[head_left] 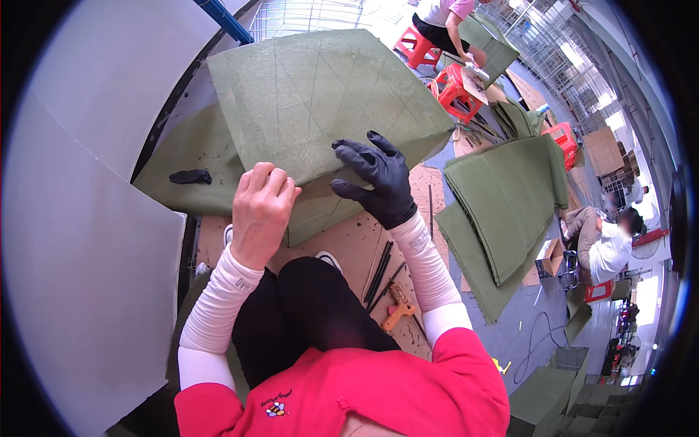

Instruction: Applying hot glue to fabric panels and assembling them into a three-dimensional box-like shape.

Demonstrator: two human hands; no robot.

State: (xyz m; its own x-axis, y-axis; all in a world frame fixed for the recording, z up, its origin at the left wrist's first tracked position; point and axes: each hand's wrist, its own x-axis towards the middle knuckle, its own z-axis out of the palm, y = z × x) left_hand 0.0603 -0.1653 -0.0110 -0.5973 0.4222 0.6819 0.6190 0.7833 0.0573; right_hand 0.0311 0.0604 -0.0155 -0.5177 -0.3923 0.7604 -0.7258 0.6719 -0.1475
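A large box-shaped piece covered in olive-green fabric stands in front of my knees, faint crossed lines marked on its top. My left hand, bare, is at its near edge with the fingers curled in; whatever they may pinch is hidden. In a black glove, my right hand hovers by the same edge, farther right, its fingers spread and nothing between them. A crumpled black glove lies to the left on a green fabric sheet.
Black rods and an orange gun-shaped tool lie on cardboard by my legs. Folded green fabric is stacked at right. Red stools and a person are beyond; another person sits far right. A pale wall panel borders my left.
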